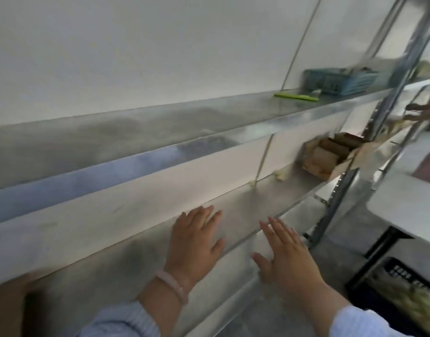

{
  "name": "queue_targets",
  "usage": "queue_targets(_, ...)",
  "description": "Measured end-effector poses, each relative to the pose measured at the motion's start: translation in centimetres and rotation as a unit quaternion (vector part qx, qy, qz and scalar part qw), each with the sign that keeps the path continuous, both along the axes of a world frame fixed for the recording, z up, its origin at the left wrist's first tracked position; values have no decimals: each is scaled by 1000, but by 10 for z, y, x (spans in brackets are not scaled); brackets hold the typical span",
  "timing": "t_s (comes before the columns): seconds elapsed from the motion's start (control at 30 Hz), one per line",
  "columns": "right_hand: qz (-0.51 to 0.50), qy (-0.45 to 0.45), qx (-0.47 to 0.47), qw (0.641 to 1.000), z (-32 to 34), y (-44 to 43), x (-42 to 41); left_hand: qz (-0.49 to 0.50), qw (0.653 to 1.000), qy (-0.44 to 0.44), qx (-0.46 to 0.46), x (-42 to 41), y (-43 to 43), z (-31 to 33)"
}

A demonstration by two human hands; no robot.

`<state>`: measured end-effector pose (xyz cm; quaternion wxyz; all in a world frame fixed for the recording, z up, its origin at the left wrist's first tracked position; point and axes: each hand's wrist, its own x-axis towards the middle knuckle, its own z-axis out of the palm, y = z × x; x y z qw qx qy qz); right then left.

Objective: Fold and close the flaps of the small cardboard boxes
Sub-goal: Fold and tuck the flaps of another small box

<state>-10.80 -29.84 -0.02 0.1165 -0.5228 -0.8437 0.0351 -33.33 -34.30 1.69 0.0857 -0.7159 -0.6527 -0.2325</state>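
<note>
Starting at the left, a white wall runs behind a metal rack, whose upper shelf and lower shelf slant across the view. The left hand is spread above the lower shelf, fingers straight and grasping nothing, with a pale pink bracelet on its wrist and a light blue sleeve behind it. Just beside it, the right hand is likewise released, fingers straight, over the shelf's front edge. Whether either palm touches the metal cannot be told. Further right, on the upper shelf, a green strip lies beside a blue basket. The small cardboard boxes sit at the far right end of the lower shelf, well apart from both hands, their flaps too blurred to read. A black crate stands at the lower right.
</note>
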Motion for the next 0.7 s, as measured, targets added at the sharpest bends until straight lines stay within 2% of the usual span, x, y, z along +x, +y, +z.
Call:
queue_targets(0.13, -84, 20, 22, 996, 21, 39, 105, -53, 998, -5, 20, 102, 68, 14)
queue_targets(0.3, -131, 28, 48, 990, 38, 78, 194, -103, 994, -19, 28, 195, 132, 21)
queue_targets(0.47, -166, 76, 22, 983, 30, 126, 241, -119, 993, -24, 2, 247, 197, 14)
queue_targets(0.7, -178, 85, -30, 980, 7, 232, 267, -115, 992, -46, -38, 279, 310, -19)
